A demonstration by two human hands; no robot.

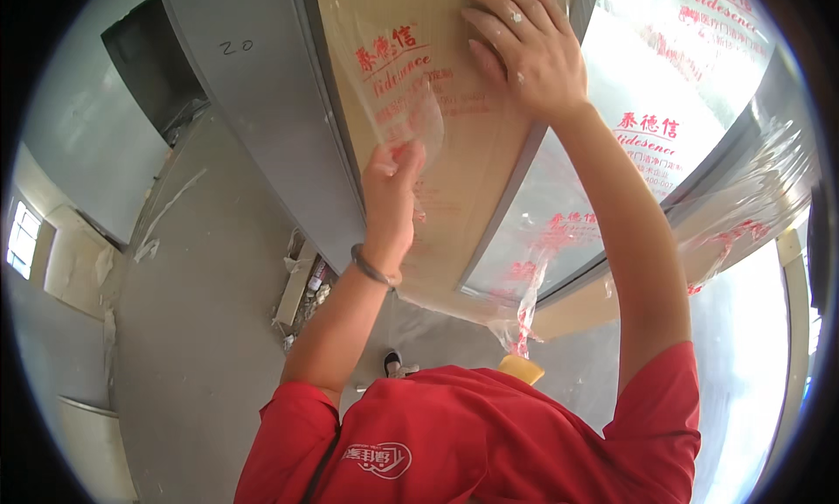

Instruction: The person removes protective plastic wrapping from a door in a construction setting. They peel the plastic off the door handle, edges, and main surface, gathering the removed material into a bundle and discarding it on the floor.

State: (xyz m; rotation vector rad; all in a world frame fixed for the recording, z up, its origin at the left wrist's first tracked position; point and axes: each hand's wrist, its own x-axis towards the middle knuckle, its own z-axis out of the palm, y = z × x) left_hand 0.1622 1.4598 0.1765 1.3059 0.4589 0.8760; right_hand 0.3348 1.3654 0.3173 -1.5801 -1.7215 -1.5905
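Note:
Before me stands a door panel with a wood-toned surface (485,157), covered by clear protective film with red print. My left hand (393,193) pinches a loose flap of that film (426,121), pulled up off the panel's left side. Higher up, my right hand (537,55) lies flat on the panel with its fingers spread, touching the filmed surface near a grey strip. White specks dot the back of the right hand. Right of the strip is a glass pane (557,222), also under printed film.
A grey frame (262,98) with a handwritten mark borders the panel on the left. Torn film (524,307) dangles from the panel's lower edge, and more crumpled film (754,202) hangs at right. Debris and a cardboard piece (298,284) lie on the grey floor (203,347).

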